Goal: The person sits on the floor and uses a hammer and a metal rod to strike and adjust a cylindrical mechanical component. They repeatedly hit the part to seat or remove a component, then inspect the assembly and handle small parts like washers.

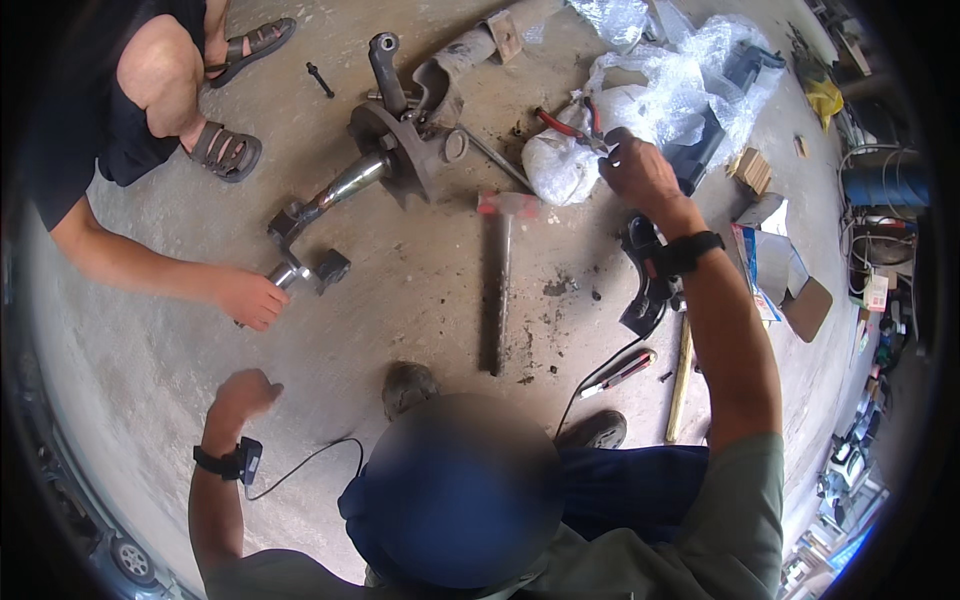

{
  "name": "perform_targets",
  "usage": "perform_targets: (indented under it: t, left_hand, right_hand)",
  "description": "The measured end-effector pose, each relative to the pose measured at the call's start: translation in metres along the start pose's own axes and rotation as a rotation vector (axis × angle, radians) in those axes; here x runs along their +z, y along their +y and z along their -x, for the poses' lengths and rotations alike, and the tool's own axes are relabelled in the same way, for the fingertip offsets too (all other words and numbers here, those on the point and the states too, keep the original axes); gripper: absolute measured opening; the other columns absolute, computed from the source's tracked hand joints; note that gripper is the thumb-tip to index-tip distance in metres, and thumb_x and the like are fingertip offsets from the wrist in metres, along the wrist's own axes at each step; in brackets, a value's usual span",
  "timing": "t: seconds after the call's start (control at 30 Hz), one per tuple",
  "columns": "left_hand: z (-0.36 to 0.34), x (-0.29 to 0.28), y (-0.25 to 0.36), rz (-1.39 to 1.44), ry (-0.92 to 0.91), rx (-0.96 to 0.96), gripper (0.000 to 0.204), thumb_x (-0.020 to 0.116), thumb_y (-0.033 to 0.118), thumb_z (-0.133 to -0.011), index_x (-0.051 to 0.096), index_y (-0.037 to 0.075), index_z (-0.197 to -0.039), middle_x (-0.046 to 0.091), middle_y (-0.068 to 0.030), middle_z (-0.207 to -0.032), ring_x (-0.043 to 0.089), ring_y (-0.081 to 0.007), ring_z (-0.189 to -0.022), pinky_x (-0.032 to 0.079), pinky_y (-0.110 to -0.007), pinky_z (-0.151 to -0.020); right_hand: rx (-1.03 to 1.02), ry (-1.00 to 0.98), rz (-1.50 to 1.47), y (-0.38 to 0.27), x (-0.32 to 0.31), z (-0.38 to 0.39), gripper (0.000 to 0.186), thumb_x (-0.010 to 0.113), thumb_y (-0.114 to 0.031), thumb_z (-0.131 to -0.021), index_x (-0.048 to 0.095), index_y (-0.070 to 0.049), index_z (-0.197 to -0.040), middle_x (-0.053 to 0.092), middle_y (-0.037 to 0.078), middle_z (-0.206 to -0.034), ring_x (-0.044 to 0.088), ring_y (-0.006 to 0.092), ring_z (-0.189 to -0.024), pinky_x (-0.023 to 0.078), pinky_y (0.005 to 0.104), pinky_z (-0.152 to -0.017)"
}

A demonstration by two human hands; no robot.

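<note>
My right hand [645, 178] reaches to the upper right, fingers closed around the jaw end of red-handled pliers [567, 124]. The pliers rest over a bubble-wrapped bundle [560, 165]. At the lower left my left hand [240, 396] hovers above the floor, its fingers curled in with nothing visible in them. Beyond it, another person's hand [252, 298] grips the near end of a metal assembly [355, 180] with a shiny rod, a round plate and brackets. A hammer [505, 290] with a reddish head lies between my two hands.
A black curved bracket [645, 275] lies below my right forearm, beside a utility knife [618, 373] and a wooden handle [680, 385]. A torn carton [775, 260] sits farther right. A bolt [320, 80] lies near the other person's sandals. Cables trail from my wrist straps.
</note>
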State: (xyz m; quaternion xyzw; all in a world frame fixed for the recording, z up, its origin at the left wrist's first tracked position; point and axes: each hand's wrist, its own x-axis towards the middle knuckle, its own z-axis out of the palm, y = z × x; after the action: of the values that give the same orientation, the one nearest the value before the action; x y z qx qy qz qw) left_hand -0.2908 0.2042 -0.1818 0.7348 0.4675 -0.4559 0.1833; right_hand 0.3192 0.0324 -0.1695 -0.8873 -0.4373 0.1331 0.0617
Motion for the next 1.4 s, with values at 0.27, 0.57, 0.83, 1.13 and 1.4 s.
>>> perform_targets:
  t: [0.27,0.57,0.83,1.13,1.4]
  left_hand:
    - [0.065,-0.018,0.072,0.421,-0.157,0.266,0.037,0.063,0.038,-0.097,0.070,0.003,-0.110,0.072,-0.0154,-0.094,0.069,-0.0268,-0.086,0.054,-0.036,-0.081]
    - [0.045,-0.196,0.146,0.984,0.635,0.590,0.035,0.060,0.032,-0.104,0.064,0.000,-0.114,0.056,0.0018,-0.078,0.052,-0.0069,-0.071,0.046,-0.025,-0.065]
    - [-0.079,-0.276,0.125,0.922,1.032,0.358,0.037,0.069,0.030,-0.094,0.067,-0.002,-0.112,0.073,-0.0154,-0.097,0.070,-0.0245,-0.088,0.053,-0.035,-0.079]
    - [-0.091,-0.249,0.144,0.693,0.675,0.373,0.060,0.055,0.049,-0.098,0.064,-0.007,-0.118,0.069,-0.0269,-0.115,0.066,-0.0398,-0.112,0.049,-0.042,-0.096]
    - [-0.047,-0.194,0.083,0.897,0.388,0.295,0.075,0.043,0.063,-0.102,0.060,-0.006,-0.129,0.070,-0.0168,-0.113,0.065,-0.0241,-0.109,0.048,-0.034,-0.091]
  right_hand:
    - [-0.001,0.162,-0.136,0.027,0.056,-0.032,0.032,0.064,-0.021,-0.086,0.065,-0.004,-0.112,0.070,0.026,-0.099,0.067,0.0440,-0.098,0.054,0.0483,-0.085]
    - [-0.038,0.173,-0.203,0.025,0.067,-0.067,0.032,0.073,-0.022,-0.086,0.066,-0.002,-0.110,0.072,0.023,-0.102,0.068,0.0407,-0.099,0.054,0.0460,-0.085]
    - [-0.157,0.215,-0.197,0.029,0.056,-0.060,0.033,0.074,-0.019,-0.085,0.065,-0.001,-0.111,0.071,0.023,-0.103,0.068,0.0412,-0.099,0.054,0.0450,-0.086]
    - [-0.303,0.275,-0.284,-0.010,0.037,-0.047,0.035,0.073,-0.010,-0.087,0.063,-0.001,-0.119,0.072,0.018,-0.110,0.072,0.0325,-0.095,0.057,0.0379,-0.083]
    - [-0.479,0.239,-0.369,-0.084,0.008,-0.025,0.027,0.071,-0.012,-0.088,0.064,-0.001,-0.111,0.072,0.017,-0.106,0.069,0.0358,-0.100,0.055,0.0404,-0.088]
